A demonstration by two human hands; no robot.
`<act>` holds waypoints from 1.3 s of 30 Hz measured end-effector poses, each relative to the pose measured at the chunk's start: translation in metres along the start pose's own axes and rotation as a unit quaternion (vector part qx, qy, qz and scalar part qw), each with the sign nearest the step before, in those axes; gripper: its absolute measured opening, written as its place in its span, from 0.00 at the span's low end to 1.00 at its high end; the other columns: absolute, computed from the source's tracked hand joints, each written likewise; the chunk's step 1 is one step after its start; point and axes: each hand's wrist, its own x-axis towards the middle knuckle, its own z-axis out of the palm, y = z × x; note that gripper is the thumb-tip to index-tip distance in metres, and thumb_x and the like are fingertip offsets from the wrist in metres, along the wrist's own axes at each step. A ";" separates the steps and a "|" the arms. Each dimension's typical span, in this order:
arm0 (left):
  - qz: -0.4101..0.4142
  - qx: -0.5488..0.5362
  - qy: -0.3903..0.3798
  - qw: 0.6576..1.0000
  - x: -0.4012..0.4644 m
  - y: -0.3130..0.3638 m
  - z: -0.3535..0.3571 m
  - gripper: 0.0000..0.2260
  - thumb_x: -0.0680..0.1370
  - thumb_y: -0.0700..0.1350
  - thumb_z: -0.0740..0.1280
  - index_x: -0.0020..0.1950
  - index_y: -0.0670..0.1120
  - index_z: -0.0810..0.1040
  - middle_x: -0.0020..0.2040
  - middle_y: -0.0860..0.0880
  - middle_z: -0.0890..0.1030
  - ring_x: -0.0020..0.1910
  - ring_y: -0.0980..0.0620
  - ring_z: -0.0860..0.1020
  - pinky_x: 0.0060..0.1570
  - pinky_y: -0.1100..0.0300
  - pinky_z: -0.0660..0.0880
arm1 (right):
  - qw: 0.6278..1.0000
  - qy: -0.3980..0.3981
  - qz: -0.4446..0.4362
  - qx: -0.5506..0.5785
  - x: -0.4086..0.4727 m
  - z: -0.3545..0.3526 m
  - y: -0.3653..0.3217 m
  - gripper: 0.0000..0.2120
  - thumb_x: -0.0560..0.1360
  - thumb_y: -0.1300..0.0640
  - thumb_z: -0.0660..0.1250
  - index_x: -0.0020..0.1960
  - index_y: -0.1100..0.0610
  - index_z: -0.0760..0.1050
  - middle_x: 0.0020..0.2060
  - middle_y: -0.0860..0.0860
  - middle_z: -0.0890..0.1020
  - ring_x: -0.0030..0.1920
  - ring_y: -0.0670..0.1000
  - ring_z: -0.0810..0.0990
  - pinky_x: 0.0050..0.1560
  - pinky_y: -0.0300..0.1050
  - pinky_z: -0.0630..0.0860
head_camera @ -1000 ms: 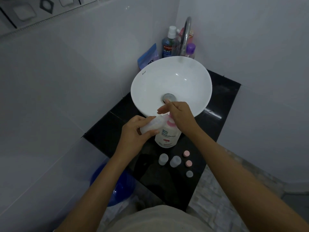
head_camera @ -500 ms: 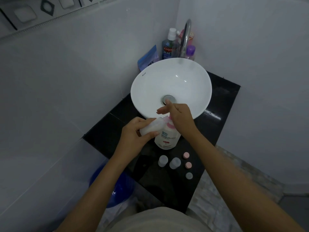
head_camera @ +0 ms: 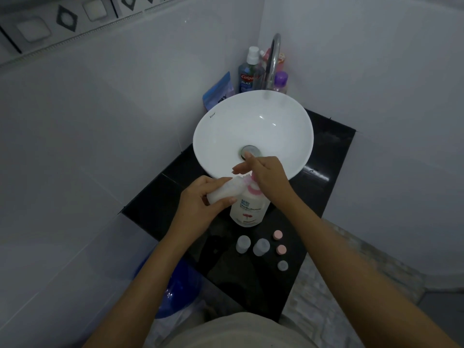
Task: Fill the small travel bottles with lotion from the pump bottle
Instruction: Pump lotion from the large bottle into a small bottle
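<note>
Fingers of the left hand [head_camera: 198,204] pinched a light, soft translucent plastic travel bottle [head_camera: 226,190] mid-body; the right hand [head_camera: 268,177], fingers extended, pressed the white pump bottle [head_camera: 248,209].

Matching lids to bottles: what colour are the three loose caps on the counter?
Two caps pink, one cap pale grey; head view.

White basin [head_camera: 226,136] on black glossy worktop [head_camera: 326,156]. Pump bottle [head_camera: 247,212]: white body, pink pump collar, pink flower mark. Two pink caps [head_camera: 277,235], one grey-blue cap [head_camera: 282,265]. Pale frosted travel bottles [head_camera: 243,244]. Blue mouthwash bottle [head_camera: 247,76], red label. Wall border [head_camera: 65,21]: grey diamonds.
</note>
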 end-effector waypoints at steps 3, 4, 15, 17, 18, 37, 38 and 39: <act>-0.010 0.006 -0.003 1.000 -0.002 -0.004 0.003 0.18 0.70 0.46 0.74 0.57 0.59 0.77 0.48 0.55 0.77 0.49 0.64 0.76 0.45 0.71 0.75 | 1.000 -0.002 -0.001 0.007 -0.002 0.003 0.007 0.20 0.80 0.50 0.57 0.38 0.52 0.83 0.36 0.44 0.85 0.42 0.42 0.82 0.43 0.26 0.73; -0.014 0.014 -0.005 1.000 -0.002 -0.005 0.005 0.18 0.70 0.46 0.73 0.59 0.57 0.77 0.47 0.55 0.76 0.48 0.65 0.76 0.44 0.72 0.74 | 1.000 -0.006 0.001 0.003 -0.002 0.004 0.010 0.20 0.80 0.50 0.57 0.38 0.52 0.83 0.36 0.43 0.85 0.42 0.41 0.82 0.43 0.26 0.73; -0.005 -0.003 -0.006 1.000 0.000 0.003 0.000 0.18 0.70 0.46 0.74 0.59 0.56 0.77 0.47 0.55 0.77 0.47 0.65 0.76 0.44 0.72 0.74 | 0.999 -0.030 0.012 0.017 -0.001 -0.004 -0.005 0.19 0.80 0.52 0.57 0.42 0.59 0.84 0.35 0.44 0.84 0.38 0.37 0.81 0.41 0.26 0.72; -0.004 0.001 -0.009 1.000 0.000 0.002 0.000 0.18 0.70 0.46 0.74 0.57 0.59 0.77 0.47 0.57 0.76 0.48 0.65 0.76 0.44 0.72 0.74 | 1.000 -0.012 0.003 0.018 -0.002 -0.002 -0.001 0.20 0.80 0.51 0.57 0.41 0.57 0.84 0.35 0.45 0.85 0.39 0.38 0.82 0.41 0.26 0.72; -0.008 0.001 -0.010 1.000 0.000 0.001 0.000 0.18 0.70 0.46 0.74 0.57 0.59 0.77 0.46 0.57 0.76 0.47 0.65 0.76 0.44 0.72 0.74 | 1.000 -0.010 0.000 0.017 -0.003 -0.001 0.002 0.19 0.80 0.51 0.57 0.40 0.55 0.83 0.36 0.44 0.85 0.40 0.39 0.82 0.41 0.26 0.72; -0.014 0.046 -0.027 0.998 -0.001 -0.004 0.000 0.19 0.72 0.47 0.72 0.62 0.52 0.77 0.48 0.56 0.76 0.47 0.66 0.74 0.44 0.76 0.71 | 1.000 -0.021 0.004 -0.009 -0.003 0.002 0.008 0.20 0.80 0.48 0.56 0.38 0.48 0.83 0.35 0.38 0.84 0.42 0.37 0.81 0.40 0.26 0.72; -0.016 0.052 -0.031 0.998 -0.001 -0.005 0.001 0.19 0.72 0.47 0.72 0.62 0.52 0.77 0.47 0.56 0.75 0.46 0.67 0.74 0.43 0.76 0.70 | 1.000 -0.025 0.010 -0.011 -0.004 0.004 0.010 0.20 0.80 0.48 0.56 0.38 0.48 0.83 0.35 0.38 0.84 0.42 0.37 0.81 0.39 0.27 0.72; -0.020 0.054 -0.033 0.998 -0.001 -0.006 0.002 0.19 0.72 0.47 0.72 0.62 0.52 0.77 0.47 0.56 0.75 0.46 0.67 0.74 0.43 0.77 0.70 | 0.999 -0.028 0.015 -0.014 -0.004 0.004 0.012 0.20 0.80 0.48 0.56 0.38 0.48 0.83 0.35 0.38 0.84 0.42 0.37 0.81 0.38 0.27 0.72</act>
